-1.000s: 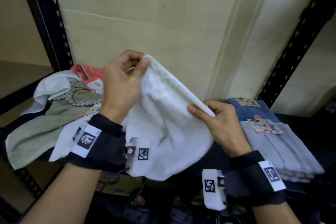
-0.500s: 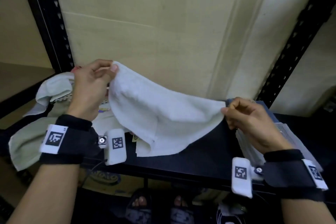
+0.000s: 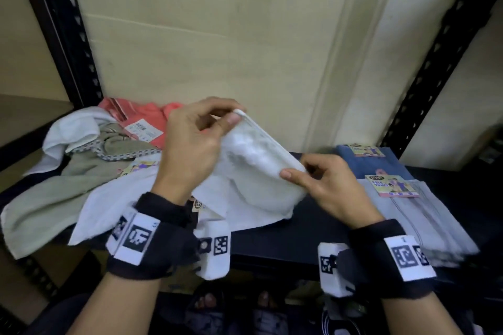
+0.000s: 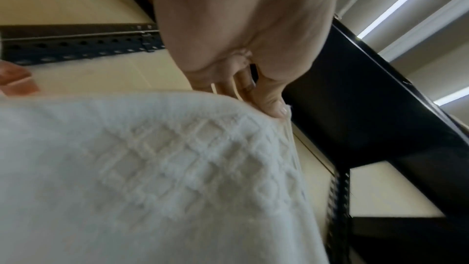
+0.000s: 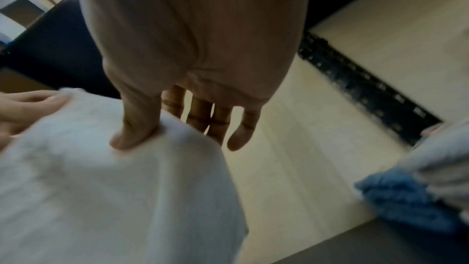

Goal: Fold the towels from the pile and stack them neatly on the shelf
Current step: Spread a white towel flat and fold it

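I hold a white textured towel [image 3: 258, 182] up over the black shelf [image 3: 285, 242]. My left hand [image 3: 231, 119] pinches its upper corner between thumb and fingers. My right hand [image 3: 295, 171] pinches the same hem lower down, thumb in front and fingers behind. The cloth hangs doubled between them. The left wrist view shows my left hand [image 4: 274, 105] nipping the towel [image 4: 177, 168] at its hem. Seen from the right wrist, the thumb of my right hand [image 5: 142, 131] presses into the towel [image 5: 101, 188]. The unfolded pile [image 3: 54, 193] lies to the left.
The pile holds an olive towel, a coral towel [image 3: 152, 117] and white towels [image 3: 73, 128]. At the right, a folded grey towel [image 3: 424, 220] lies on a blue one [image 3: 381, 163]. Black slotted uprights [image 3: 62, 35] frame the shelf; a beige wall backs it.
Half a second ago the towel was stretched wide between my hands. My right hand has moved left and my left hand has risen, bringing the two held points close together.
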